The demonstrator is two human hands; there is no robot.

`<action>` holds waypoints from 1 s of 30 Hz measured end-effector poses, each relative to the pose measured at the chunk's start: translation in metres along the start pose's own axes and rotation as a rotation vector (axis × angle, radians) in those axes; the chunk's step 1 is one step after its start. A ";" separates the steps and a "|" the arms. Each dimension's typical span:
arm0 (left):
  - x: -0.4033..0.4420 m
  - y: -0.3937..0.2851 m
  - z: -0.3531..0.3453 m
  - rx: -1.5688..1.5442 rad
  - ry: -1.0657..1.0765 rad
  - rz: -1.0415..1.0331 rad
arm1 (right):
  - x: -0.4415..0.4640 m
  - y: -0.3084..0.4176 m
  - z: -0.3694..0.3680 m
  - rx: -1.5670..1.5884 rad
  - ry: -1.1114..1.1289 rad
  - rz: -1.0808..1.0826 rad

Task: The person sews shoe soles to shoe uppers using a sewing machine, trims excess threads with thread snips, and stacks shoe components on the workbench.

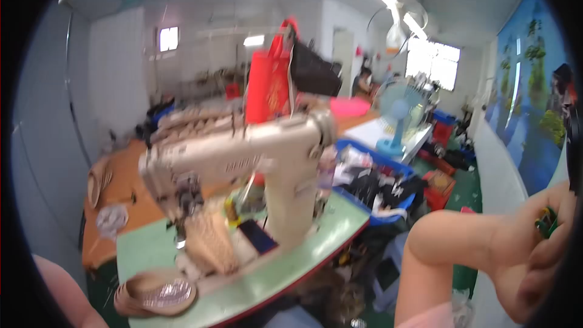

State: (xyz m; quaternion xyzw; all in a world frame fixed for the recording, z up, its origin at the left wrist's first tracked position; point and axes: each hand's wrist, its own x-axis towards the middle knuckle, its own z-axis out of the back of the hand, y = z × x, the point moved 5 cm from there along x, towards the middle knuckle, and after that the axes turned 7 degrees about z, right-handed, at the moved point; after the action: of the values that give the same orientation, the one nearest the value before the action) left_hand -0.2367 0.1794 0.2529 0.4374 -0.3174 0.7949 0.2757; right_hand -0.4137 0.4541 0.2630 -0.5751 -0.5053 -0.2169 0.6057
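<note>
My right hand (pixel 529 261) is raised at the right edge with its fingers curled round a small green and yellow thing (pixel 548 222), mostly hidden in the palm. At the lower left only part of my left arm (pixel 64 294) shows; its hand is out of sight. Before me stands a cream sewing machine (pixel 243 152) on a green tabletop (pixel 331 222). Under its needle area lies a beige perforated shoe upper (pixel 209 243). A beige shoe piece with a shiny inside (pixel 159 293) rests on the front left edge, apart from both hands.
Behind the machine hang a red bag (pixel 267 88) and a black bag (pixel 316 71). A blue fan (pixel 398 112) stands on a white table. Dark and white pieces fill a blue crate (pixel 370 182). Another person (pixel 363 82) sits far back. A painted wall (pixel 528 91) borders the right.
</note>
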 end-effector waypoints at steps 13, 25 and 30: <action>-0.059 -0.053 0.021 0.055 -0.056 0.040 | -0.131 0.040 -0.158 0.874 0.561 -0.558; -0.095 -0.038 0.026 -0.030 0.015 0.118 | -0.508 0.239 -0.177 0.757 1.658 -0.741; -0.120 -0.064 0.027 -0.198 0.127 0.025 | -0.511 0.253 -0.174 0.749 1.457 -0.872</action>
State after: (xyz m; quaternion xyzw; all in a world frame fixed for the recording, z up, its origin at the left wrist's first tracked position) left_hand -0.1210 0.1810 0.1767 0.3530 -0.3818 0.7890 0.3273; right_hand -0.3395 0.1941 -0.2684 0.1771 -0.2086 -0.5559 0.7849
